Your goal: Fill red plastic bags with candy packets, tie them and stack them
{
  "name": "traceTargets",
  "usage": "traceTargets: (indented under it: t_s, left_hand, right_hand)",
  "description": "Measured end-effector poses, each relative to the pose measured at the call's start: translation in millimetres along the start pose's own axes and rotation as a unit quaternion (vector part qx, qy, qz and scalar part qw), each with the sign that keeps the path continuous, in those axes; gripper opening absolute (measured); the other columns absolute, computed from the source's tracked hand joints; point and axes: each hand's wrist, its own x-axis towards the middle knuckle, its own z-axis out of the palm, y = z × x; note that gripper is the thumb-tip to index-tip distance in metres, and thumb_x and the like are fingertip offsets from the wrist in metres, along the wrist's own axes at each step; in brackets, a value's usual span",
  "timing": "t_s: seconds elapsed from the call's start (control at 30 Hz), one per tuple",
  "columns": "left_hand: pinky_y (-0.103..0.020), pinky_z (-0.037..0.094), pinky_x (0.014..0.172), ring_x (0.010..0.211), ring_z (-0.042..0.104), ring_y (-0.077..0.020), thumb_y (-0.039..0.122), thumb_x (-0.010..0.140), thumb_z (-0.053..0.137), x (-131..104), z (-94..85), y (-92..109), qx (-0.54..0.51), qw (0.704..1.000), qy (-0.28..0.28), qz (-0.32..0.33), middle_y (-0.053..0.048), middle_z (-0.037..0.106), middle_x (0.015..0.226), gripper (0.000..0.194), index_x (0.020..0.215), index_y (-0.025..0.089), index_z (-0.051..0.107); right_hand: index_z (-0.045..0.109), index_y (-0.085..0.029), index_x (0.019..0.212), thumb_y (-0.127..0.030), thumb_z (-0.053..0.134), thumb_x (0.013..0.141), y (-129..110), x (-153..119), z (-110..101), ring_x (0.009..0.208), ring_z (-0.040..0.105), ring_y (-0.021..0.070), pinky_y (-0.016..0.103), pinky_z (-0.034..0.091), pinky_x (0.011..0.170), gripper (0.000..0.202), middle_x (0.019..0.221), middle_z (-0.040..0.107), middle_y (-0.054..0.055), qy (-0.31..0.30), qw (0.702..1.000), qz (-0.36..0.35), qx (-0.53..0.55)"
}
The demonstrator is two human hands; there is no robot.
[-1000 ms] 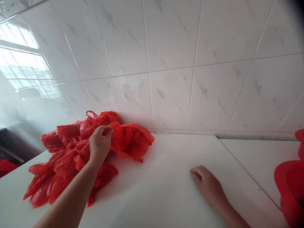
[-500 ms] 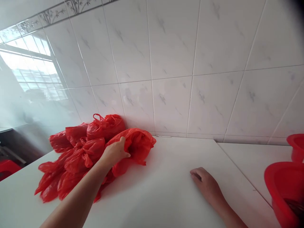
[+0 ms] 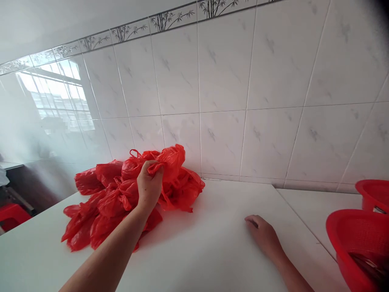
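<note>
My left hand (image 3: 149, 184) pinches a crumpled red plastic bag (image 3: 174, 160), lifted a little over the right side of a heap. The heap of red plastic bags (image 3: 106, 202), several of them knotted and bulging, lies on the white table against the wall. Beneath the raised bag, a loose open red bag (image 3: 185, 188) spreads to the right. My right hand (image 3: 263, 233) rests on the table to the right, fingers curled together with nothing visible in them.
Two red plastic baskets (image 3: 343, 227) stand at the right edge, the nearer with some dark items inside. A white tiled wall (image 3: 221, 142) rises behind the white table (image 3: 212, 243). A red stool (image 3: 13, 215) is at the far left.
My left hand has closed on a red bag and raised it above the heap. The view has tilted up and shifted left. My right hand has stayed on the table.
</note>
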Motion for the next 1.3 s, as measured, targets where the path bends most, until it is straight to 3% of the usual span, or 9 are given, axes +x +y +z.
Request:
traceTargets:
  t_s: [0.17,0.33,0.4,0.5,0.6,0.73,0.9,1.13,1.3]
  left_hand:
    - [-0.021,0.042,0.060,0.065,0.050,-0.0108,0.028,0.070,0.067,-57.2,27.1,13.0,-0.229,0.956,-0.144,-0.113,0.004,0.054,0.074,0.022,0.085,0.022,0.052]
    - [-0.029,0.049,0.066,0.072,0.059,-0.0151,0.035,0.071,0.070,-122.9,83.5,2.2,-0.401,0.814,-0.313,-0.280,-0.002,0.060,0.078,0.026,0.080,0.018,0.054]
    - [-0.031,0.051,0.068,0.077,0.062,-0.0185,0.037,0.074,0.069,-144.3,101.1,-2.8,-0.438,0.757,-0.354,-0.332,-0.006,0.064,0.084,0.027,0.083,0.015,0.057]
    - [-0.031,0.052,0.068,0.079,0.064,-0.0199,0.038,0.077,0.069,-164.8,116.4,-15.5,-0.471,0.704,-0.363,-0.387,-0.009,0.067,0.087,0.027,0.085,0.014,0.061]
    - [-0.026,0.052,0.070,0.077,0.065,-0.0152,0.036,0.075,0.072,-166.1,121.5,-38.7,-0.490,0.696,-0.303,-0.428,-0.005,0.068,0.084,0.025,0.085,0.016,0.061]
    - [-0.021,0.053,0.066,0.066,0.064,-0.0106,0.031,0.071,0.077,-148.9,121.3,-69.9,-0.495,0.707,-0.216,-0.457,0.000,0.067,0.072,0.026,0.084,0.017,0.060]
    - [-0.022,0.055,0.065,0.065,0.065,-0.0107,0.027,0.073,0.076,-138.0,124.2,-79.7,-0.509,0.716,-0.156,-0.451,0.001,0.068,0.073,0.022,0.082,0.019,0.058]
    - [-0.029,0.057,0.076,0.081,0.069,-0.0153,0.024,0.081,0.067,-134.1,125.7,-86.5,-0.538,0.683,-0.147,-0.472,-0.003,0.071,0.088,0.010,0.082,0.019,0.058]
    - [-0.024,0.057,0.067,0.068,0.067,-0.0126,0.020,0.078,0.069,-135.2,120.5,-85.3,-0.509,0.692,-0.176,-0.480,-0.002,0.069,0.079,0.011,0.080,0.018,0.059]
  right_hand:
    - [0.064,-0.021,0.097,-0.054,0.054,0.076,-2.9,-9.0,3.8,0.098,0.061,0.0282,0.040,0.043,0.087,0.040,0.100,0.068,0.009,0.012,0.998,0.013,0.062]
    - [0.041,-0.024,0.133,-0.065,0.030,0.087,-13.3,-44.7,10.1,0.098,0.064,0.0218,0.036,0.049,0.084,0.063,0.113,0.065,0.009,-0.020,0.985,-0.002,0.170]
    - [0.031,-0.029,0.139,-0.060,0.047,0.085,-17.3,-57.0,12.9,0.098,0.063,0.0196,0.032,0.051,0.079,0.064,0.115,0.064,0.007,-0.043,0.967,-0.002,0.253]
    - [0.053,-0.025,0.121,-0.039,0.074,0.072,-16.1,-62.7,10.8,0.070,0.061,0.0142,0.022,0.045,0.057,0.055,0.084,0.067,0.001,-0.049,0.936,0.029,0.348]
    - [0.064,-0.018,0.084,-0.034,0.073,0.072,-4.0,-55.2,-3.3,0.047,0.041,0.0067,0.017,0.030,0.042,0.022,0.053,0.050,-0.006,-0.004,0.929,0.060,0.365]
    - [0.061,-0.019,0.082,-0.036,0.072,0.074,14.5,-43.4,-28.9,0.044,0.034,0.0040,0.015,0.025,0.040,0.022,0.052,0.044,-0.008,0.054,0.908,0.082,0.407]
    - [0.054,-0.018,0.071,-0.041,0.073,0.075,18.7,-43.3,-44.8,0.041,0.030,0.0019,0.014,0.025,0.038,0.030,0.052,0.041,-0.009,0.045,0.870,0.109,0.479]
    - [0.045,-0.017,0.056,-0.028,0.076,0.070,18.7,-45.8,-46.8,0.033,0.025,-0.0006,0.011,0.022,0.031,0.035,0.045,0.035,-0.011,-0.027,0.794,0.211,0.569]
    - [0.060,-0.019,0.071,-0.024,0.079,0.065,16.0,-43.8,-53.3,0.037,0.038,-0.0001,0.008,0.029,0.034,0.021,0.048,0.047,-0.010,-0.019,0.760,0.185,0.623]
